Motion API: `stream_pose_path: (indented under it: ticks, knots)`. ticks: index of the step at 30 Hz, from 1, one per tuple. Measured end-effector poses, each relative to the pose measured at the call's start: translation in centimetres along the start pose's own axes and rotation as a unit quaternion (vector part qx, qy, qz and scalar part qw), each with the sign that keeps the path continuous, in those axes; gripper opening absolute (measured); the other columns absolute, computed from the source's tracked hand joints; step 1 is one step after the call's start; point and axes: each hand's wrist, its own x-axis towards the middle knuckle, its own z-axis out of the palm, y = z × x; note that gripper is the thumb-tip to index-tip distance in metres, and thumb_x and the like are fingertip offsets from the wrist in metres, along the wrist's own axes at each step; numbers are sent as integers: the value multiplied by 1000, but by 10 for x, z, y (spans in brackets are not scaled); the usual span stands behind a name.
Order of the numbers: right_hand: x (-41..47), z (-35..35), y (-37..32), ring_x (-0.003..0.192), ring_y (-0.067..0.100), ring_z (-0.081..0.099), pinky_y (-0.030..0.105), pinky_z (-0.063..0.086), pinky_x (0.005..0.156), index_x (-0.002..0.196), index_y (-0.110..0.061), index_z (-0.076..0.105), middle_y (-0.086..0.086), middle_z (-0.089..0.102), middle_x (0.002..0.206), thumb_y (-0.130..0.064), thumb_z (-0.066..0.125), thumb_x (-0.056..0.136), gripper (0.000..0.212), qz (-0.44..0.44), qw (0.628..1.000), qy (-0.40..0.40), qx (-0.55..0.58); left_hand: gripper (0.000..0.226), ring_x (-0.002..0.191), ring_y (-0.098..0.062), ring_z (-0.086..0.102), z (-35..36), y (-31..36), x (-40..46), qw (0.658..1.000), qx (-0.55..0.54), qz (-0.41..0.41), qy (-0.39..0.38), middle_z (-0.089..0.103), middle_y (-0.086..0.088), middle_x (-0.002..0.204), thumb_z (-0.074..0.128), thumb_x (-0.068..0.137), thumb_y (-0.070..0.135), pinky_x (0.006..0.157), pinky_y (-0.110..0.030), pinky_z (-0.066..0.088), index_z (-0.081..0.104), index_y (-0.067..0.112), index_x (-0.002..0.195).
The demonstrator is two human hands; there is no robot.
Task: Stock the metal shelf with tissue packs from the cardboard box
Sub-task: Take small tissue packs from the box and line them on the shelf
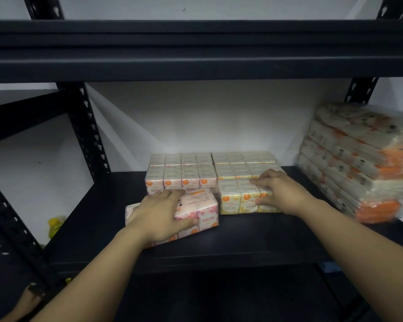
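Here, the pink tissue pack (197,211) lay on the black metal shelf (242,238), turned at an angle, its far corner just beside the pink packs (179,175) already standing at the back. The left hand (159,216) lay over its top, fingers reaching over the far edge and thumb pressed on the near face, so it held the pack. Just to the right, the yellow tissue pack (241,202) stood straight, touching the row of yellow packs (244,163) behind it. The right hand (277,189) gripped this one, fingers curled over the top and thumb on the front face.

I judged the step to be the placing of two new packs in a front row. The yellow one seemed almost in its place; the pink one was not yet aligned. The next move probably needed the left hand to turn the pink pack square and push it back against the pink row, beside the yellow pack, without a gap.

Further right, a blurred stack of larger wrapped tissue bundles (358,163) leaned at the shelf end. The cardboard box was not visible.
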Motion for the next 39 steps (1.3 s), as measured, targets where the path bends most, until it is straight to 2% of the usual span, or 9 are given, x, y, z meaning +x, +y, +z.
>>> stream_pose_path:
  ticks: [6, 11, 14, 17, 20, 24, 29, 35, 39]
  knots:
    - [-17, 0, -13, 137, 18, 42, 44, 33, 117, 153, -35, 47, -7, 49, 150, -58, 72, 88, 74, -4, 999, 36, -20, 91, 139, -17, 47, -8, 6, -4, 999, -47, -12, 23, 47, 10, 156, 50, 83, 84, 115, -44, 38, 32, 36, 158]
    - [-40, -7, -46, 125, 8, 48, 34, 42, 106, 139, -27, 62, -11, 59, 132, -64, 69, 85, 66, -57, 977, 188, 78, 70, 113, 2, 62, -30, 14, -15, 953, -280, 5, 118, 62, 22, 127, 76, 83, 61, 93, -26, 54, 50, 37, 143]
    - [-47, -11, -77, 116, -1, 58, 30, 50, 101, 135, -34, 62, -19, 62, 126, -66, 73, 81, 64, -67, 959, 130, 244, 76, 107, 2, 67, -41, 27, -22, 886, -449, 2, 119, 59, 19, 124, 76, 80, 57, 82, -24, 59, 41, 40, 145]
    - [-49, -6, -107, 113, 4, 67, 39, 56, 98, 129, -39, 64, -18, 71, 123, -55, 76, 86, 47, -100, 926, 47, 360, 88, 115, -8, 68, -41, 38, -27, 842, -535, 41, 60, 58, 7, 133, 79, 84, 48, 88, -35, 62, 24, 48, 153]
    - [-49, -4, -126, 114, 8, 69, 41, 57, 99, 129, -35, 65, -13, 73, 121, -34, 77, 92, 39, -115, 902, 46, 414, 93, 122, -11, 65, -48, 46, -28, 823, -557, 83, 69, 59, 13, 135, 82, 83, 42, 95, -39, 60, 22, 47, 154]
    - [-47, 3, -137, 116, 7, 67, 42, 56, 101, 137, -38, 59, -15, 71, 125, -43, 80, 89, 53, -118, 901, 21, 416, 96, 115, -1, 63, -93, 43, -24, 868, -446, 86, 201, 55, 13, 130, 84, 69, 60, 87, -23, 59, 37, 43, 150]
    - [-43, 29, -153, 119, 0, 64, 40, 57, 100, 144, -46, 44, -20, 67, 130, -54, 86, 77, 79, -83, 905, -35, 415, 45, 105, 0, 64, -132, 21, -17, 953, -236, 120, 149, 63, 12, 114, 82, 79, 55, 94, -30, 56, 73, 31, 117]
    - [-44, 59, -154, 111, -5, 65, 32, 57, 96, 133, -50, 52, -20, 70, 122, -51, 90, 73, 71, -48, 900, -69, 428, 48, 109, -5, 66, -120, -32, -35, 946, -267, 79, 164, 66, 15, 115, 68, 83, 65, 96, -37, 56, 72, 33, 118]
    - [-41, 46, -155, 105, -7, 63, 16, 53, 81, 123, -51, 59, -18, 68, 116, -47, 92, 70, 62, -56, 912, -20, 406, 42, 109, -16, 72, -86, -60, -58, 899, -397, 29, 184, 73, 6, 117, 74, 89, 52, 87, -39, 61, 67, 26, 121]
